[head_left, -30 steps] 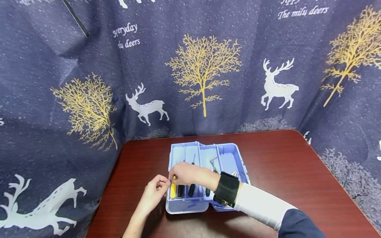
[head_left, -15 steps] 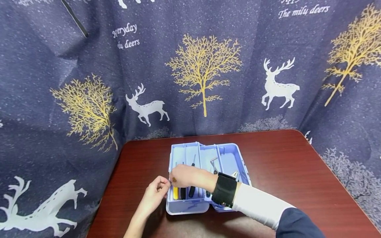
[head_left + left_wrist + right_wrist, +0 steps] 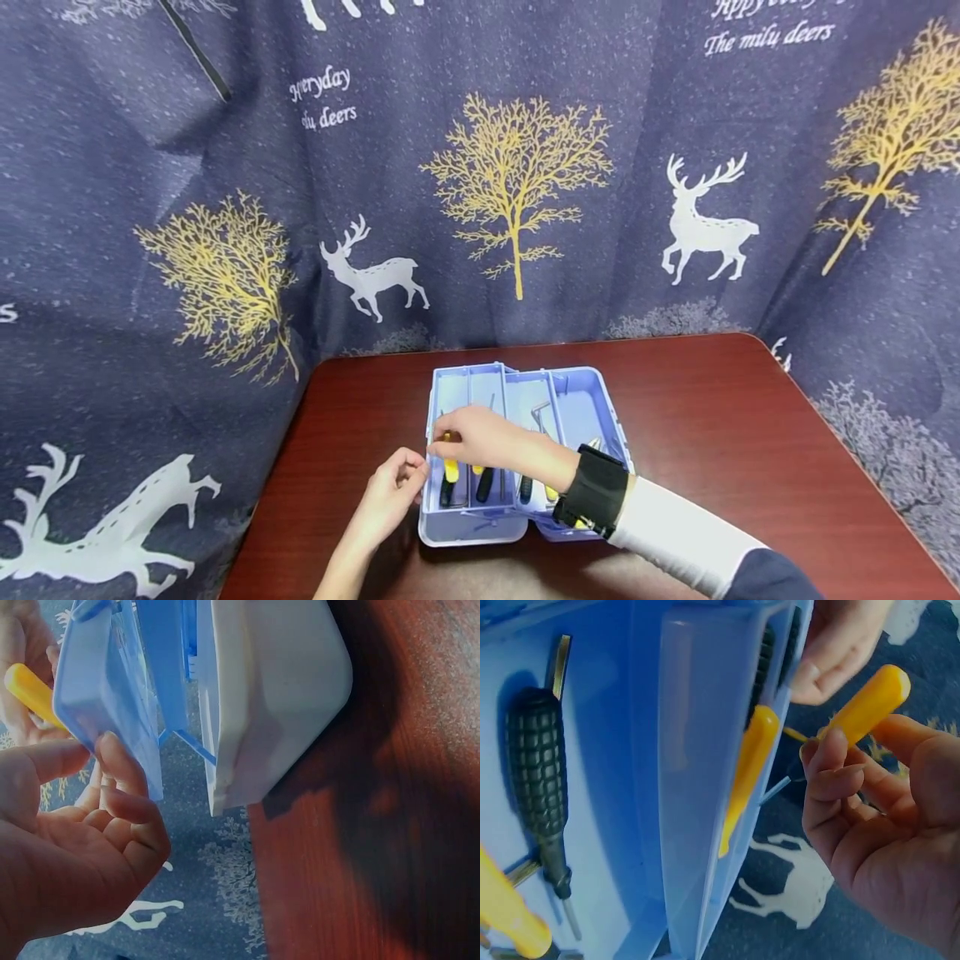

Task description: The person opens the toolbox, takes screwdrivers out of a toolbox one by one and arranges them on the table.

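My right hand (image 3: 468, 435) pinches a yellow-handled screwdriver (image 3: 870, 705) above the left tray of an open blue toolbox (image 3: 427, 527). In the right wrist view, its handle tilts up out of my fingers, and only part of the shaft shows. My left hand (image 3: 82, 832) holds the rim of the upper tray (image 3: 82, 697) between thumb and forefinger. Within the tray, a second yellow handle (image 3: 750, 765) shows through its wall. A black-handled screwdriver (image 3: 536, 765) lies in another compartment. From the head view, my right hand hides part of the tray.
Black handles (image 3: 486, 483) lie in the left tray. A hex key (image 3: 538, 408) sits in the middle tray, and pliers tips (image 3: 595, 443) show at the right. The box stands on a reddish-brown table (image 3: 697, 417), with a deer-print curtain (image 3: 600, 317) behind.
My right hand has risen slightly, and the yellow handle has shifted up and right, now overlapping a black handle. My left hand stays at the tray's edge.
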`<state>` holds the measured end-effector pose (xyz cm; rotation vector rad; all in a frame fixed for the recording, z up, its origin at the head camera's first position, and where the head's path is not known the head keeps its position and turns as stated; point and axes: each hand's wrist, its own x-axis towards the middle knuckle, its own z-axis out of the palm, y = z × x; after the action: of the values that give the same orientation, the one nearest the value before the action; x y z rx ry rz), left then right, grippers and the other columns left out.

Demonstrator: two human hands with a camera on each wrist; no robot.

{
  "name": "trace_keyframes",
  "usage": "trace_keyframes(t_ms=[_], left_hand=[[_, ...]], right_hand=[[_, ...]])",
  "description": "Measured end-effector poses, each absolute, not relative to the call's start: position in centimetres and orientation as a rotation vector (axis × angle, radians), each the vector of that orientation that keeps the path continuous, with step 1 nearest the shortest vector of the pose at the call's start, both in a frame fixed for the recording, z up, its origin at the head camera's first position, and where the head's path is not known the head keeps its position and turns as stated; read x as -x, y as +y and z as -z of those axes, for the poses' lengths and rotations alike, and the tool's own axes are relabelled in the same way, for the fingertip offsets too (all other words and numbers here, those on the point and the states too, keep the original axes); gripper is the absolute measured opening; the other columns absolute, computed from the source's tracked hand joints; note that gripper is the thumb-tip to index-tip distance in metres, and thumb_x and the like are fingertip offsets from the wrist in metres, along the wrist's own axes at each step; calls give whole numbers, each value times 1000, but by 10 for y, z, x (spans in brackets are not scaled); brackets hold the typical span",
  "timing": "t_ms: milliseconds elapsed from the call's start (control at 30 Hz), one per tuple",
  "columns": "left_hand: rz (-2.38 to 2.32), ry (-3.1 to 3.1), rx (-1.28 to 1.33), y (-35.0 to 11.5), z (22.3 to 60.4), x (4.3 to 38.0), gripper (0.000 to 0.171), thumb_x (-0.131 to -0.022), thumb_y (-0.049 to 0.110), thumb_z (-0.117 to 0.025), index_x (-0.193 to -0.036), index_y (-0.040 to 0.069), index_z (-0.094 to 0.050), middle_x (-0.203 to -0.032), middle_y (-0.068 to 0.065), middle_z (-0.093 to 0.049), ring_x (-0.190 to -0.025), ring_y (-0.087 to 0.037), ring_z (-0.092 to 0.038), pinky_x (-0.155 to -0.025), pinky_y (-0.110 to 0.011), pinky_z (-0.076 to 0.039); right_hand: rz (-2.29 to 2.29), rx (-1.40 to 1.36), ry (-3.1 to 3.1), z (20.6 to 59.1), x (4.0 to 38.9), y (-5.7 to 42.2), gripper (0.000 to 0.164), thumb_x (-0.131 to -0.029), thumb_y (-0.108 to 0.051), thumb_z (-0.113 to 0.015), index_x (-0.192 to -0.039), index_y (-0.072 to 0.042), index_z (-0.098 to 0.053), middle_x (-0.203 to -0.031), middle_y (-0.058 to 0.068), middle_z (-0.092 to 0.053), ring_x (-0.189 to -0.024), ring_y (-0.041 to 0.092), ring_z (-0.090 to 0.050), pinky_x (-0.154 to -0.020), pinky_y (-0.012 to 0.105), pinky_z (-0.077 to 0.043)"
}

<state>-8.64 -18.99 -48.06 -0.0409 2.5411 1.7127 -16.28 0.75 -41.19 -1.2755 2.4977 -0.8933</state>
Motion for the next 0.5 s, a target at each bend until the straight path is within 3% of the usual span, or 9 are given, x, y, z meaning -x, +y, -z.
trace_keyframes(t_ms=[200, 500], left_hand=[[-1727, 2549, 48, -191, 481, 88, 5, -97, 5, -68, -97, 3, -64, -78, -6, -67, -64, -22, -64, -60, -25, -53], [-1706, 2554, 46, -191, 482, 89, 5, -97, 6, -68, -97, 3, -63, -77, -4, -65, -63, -22, -63, -61, -27, -54]], right_hand=[[977, 1209, 2566, 404, 163, 32, 4, -97, -16, -71, -99, -12, -72, -68, -8, -55, -59, 1, -47, -59, 21, -41], [1066, 1005, 2717, 401, 161, 101, 13, -97, -8, -65, -109, -10, -70, -68, -8, -48, -60, 3, -42, -58, 24, -40]])
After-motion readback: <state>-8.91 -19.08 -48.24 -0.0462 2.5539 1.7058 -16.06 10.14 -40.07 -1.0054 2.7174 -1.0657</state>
